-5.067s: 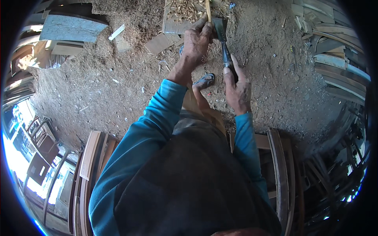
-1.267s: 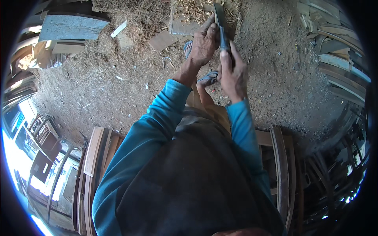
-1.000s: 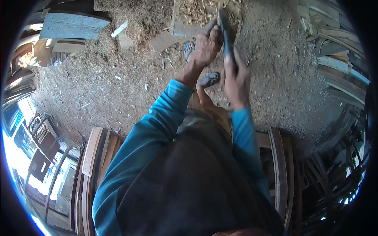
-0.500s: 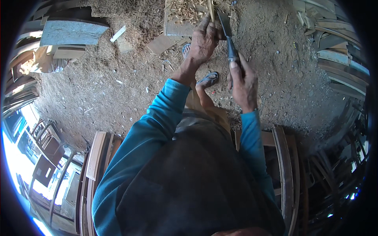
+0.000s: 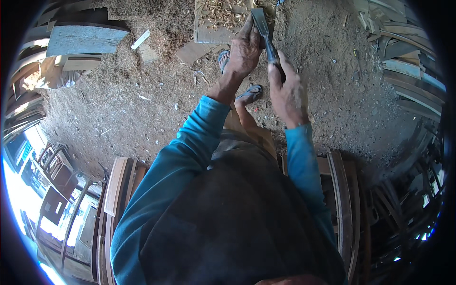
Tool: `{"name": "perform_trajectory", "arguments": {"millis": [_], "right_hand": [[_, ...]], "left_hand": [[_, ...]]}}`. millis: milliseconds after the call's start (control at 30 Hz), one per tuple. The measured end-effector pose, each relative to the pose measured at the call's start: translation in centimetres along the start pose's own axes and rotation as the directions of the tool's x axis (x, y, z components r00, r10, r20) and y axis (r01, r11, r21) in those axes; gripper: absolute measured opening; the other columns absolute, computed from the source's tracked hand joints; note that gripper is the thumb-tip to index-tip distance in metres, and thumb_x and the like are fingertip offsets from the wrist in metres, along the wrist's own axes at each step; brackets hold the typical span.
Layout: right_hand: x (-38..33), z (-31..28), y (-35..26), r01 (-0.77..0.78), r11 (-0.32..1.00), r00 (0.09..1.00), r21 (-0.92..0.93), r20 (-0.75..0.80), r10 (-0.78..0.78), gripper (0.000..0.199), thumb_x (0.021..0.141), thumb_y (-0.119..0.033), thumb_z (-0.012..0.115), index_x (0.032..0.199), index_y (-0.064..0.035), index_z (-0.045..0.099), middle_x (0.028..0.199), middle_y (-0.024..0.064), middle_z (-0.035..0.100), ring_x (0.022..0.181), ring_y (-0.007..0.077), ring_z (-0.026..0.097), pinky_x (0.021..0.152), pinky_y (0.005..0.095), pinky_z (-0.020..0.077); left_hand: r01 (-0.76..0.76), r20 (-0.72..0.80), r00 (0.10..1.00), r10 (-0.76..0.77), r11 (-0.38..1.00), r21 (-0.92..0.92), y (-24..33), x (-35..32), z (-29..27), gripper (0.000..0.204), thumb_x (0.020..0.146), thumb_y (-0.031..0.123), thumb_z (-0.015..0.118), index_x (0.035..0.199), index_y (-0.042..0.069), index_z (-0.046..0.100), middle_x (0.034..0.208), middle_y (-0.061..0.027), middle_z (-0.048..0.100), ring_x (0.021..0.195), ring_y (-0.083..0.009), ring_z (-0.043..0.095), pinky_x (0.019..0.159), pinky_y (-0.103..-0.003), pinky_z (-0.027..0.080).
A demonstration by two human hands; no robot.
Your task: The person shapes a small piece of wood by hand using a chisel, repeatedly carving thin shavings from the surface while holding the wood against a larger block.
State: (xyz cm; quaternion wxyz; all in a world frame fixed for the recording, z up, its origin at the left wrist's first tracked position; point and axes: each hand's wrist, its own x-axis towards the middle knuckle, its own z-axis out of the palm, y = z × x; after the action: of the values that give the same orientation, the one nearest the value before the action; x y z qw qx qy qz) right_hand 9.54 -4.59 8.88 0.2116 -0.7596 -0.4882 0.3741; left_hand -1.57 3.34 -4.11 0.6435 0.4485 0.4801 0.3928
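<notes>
The right hand (image 5: 289,92) has its fingers curled tight around the dark handle of the chisel (image 5: 263,28). The chisel's flat, wide blade is over the right part of the board (image 5: 211,37), and I cannot tell if the two touch. The left hand (image 5: 246,53) is by the near edge of the board, its fingers close together right next to the blade. I cannot tell what these fingers hold, because the blade and the hand cover that spot.

Curly shavings (image 5: 221,14) lie on the board. A flat brown piece (image 5: 190,52) is just beside the board's near left corner. Farther left of the board, a white strip (image 5: 140,39) lies on the dirt (image 5: 118,104). The left foot (image 5: 223,61) and the right foot (image 5: 251,94), both in sandals, are on the board's near side. Well left of the board is a big gray plank (image 5: 88,40), and well right of it is a wood pile (image 5: 412,85).
</notes>
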Motion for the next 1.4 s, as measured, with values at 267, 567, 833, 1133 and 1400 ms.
{"name": "perform_trajectory", "arguments": {"millis": [267,567,833,1133,1400], "right_hand": [[2.3,1.3,1.0,-0.066,0.982,0.998,0.179,0.031,0.061,0.054,0.103,-0.036,0.053,0.143,-0.0012,0.055,0.112,0.0265,0.071,0.101,0.0441,0.071,0.09,0.0486,0.0553],[-2.6,1.0,2.8,-0.194,0.917,0.978,0.35,0.144,0.152,0.046,0.106,-0.031,0.052,0.144,-0.0041,0.055,0.107,0.0227,0.072,0.096,0.0326,0.073,0.082,0.0447,0.056],[2.5,2.3,2.8,-0.089,0.968,0.996,0.235,0.03,0.085,0.047,0.106,-0.038,0.052,0.14,-0.0055,0.059,0.096,0.0168,0.068,0.084,0.029,0.068,0.072,0.0425,0.0536],[-1.8,-0.5,2.0,-0.156,0.911,0.985,0.383,0.126,0.115,0.037,0.104,-0.03,0.053,0.128,-0.0028,0.064,0.095,0.017,0.07,0.081,0.0284,0.072,0.075,0.0432,0.0557],[1.0,0.7,2.2,-0.071,0.984,0.997,0.166,0.049,0.063,0.053,0.103,-0.034,0.054,0.142,0.0026,0.056,0.124,0.0301,0.067,0.112,0.0411,0.069,0.094,0.0442,0.0552]], "left_hand": [[-0.109,-0.023,0.994,0.111,0.99,0.089,2.1,0.1,0.7,0.048,0.113,0.023,0.043,0.159,0.009,0.038,0.084,-0.0022,0.062,0.072,-0.0069,0.054,0.062,-0.027,0.048],[0.06,-0.018,0.998,-0.062,0.995,-0.078,1.6,-0.6,0.5,0.046,0.113,0.035,0.044,0.15,0.008,0.048,0.074,0.0029,0.056,0.06,-0.0049,0.049,0.05,-0.023,0.04],[-0.041,-0.066,0.997,0.036,0.997,-0.071,1.1,-0.5,1.3,0.048,0.113,0.028,0.043,0.156,0.006,0.043,0.094,-0.0024,0.068,0.077,-0.0068,0.061,0.066,-0.022,0.053],[-0.014,0.006,1.0,0.015,0.977,-0.215,0.0,-0.1,0.5,0.04,0.112,0.033,0.047,0.142,0.008,0.054,0.082,0.0038,0.059,0.063,-0.0048,0.05,0.053,-0.022,0.042],[-0.056,-0.064,0.997,0.048,0.99,-0.13,0.9,-0.7,1.6,0.044,0.112,0.033,0.048,0.146,0.006,0.051,0.099,-0.0011,0.068,0.082,-0.0056,0.059,0.068,-0.021,0.049]]}}
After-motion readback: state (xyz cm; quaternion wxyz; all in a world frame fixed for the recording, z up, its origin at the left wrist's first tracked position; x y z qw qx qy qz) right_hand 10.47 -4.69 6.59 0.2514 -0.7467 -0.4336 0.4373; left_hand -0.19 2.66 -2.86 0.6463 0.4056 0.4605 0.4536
